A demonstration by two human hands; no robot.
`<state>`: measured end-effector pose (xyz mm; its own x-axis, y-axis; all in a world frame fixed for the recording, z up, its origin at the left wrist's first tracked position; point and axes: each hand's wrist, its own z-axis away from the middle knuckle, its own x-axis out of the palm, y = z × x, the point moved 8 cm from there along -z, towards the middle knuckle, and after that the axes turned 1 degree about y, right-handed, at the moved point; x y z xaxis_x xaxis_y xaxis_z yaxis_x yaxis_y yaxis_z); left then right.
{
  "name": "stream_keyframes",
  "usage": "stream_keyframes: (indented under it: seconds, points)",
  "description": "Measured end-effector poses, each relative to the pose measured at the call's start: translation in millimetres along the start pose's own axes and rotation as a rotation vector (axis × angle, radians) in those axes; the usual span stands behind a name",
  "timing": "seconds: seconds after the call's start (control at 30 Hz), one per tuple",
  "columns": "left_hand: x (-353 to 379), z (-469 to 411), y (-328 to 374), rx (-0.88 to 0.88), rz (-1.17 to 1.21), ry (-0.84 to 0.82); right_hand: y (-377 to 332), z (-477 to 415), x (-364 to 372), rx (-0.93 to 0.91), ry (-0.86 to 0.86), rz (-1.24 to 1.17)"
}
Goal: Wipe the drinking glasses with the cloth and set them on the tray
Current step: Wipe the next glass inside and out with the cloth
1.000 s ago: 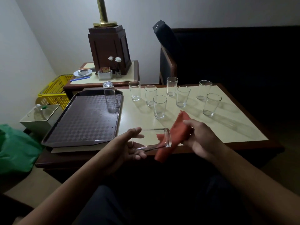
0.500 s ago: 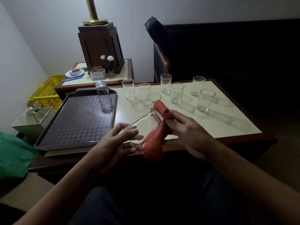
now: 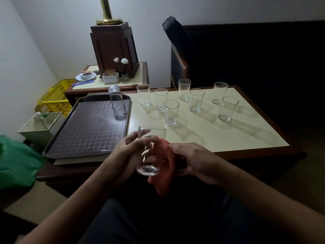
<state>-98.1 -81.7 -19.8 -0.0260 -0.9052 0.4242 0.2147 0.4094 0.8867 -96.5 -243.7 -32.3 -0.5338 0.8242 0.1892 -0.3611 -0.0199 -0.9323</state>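
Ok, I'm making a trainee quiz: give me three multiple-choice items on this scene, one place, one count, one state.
1. Where is the upside-down glass? A tray B sink C shelf
2. How many glasses stand on the table? A five B seven C nine
3. What does the left hand hold? A nothing B the tray C a glass
Answers: 1 A, it stands at the tray's far right corner; 2 B, seven upright ones show; 3 C, its fingers grip it while the right hand holds the cloth.

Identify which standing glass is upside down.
The lone glass on the tray: it stands rim down, base up, while the seven table glasses on the table stand rim up.
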Motion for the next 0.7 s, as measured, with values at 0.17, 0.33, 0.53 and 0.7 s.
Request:
stream_keyframes:
  seconds: [0.17,0.33,0.53,0.7]
  points:
    - [-20,2,-12,-0.095,0.136,0.16,-31,7,-10,-0.207,0.058,-0.106]
    - [5,11,-22,-0.204,0.013,-0.076,-41,11,-58,-0.312,0.461,-0.218]
    - [10,14,-13,-0.126,-0.511,-0.174,-52,13,-53,-0.361,0.327,-0.013]
    - [2,10,-9,-0.078,-0.256,-0.167,-61,28,-15,-0.465,-0.025,0.782]
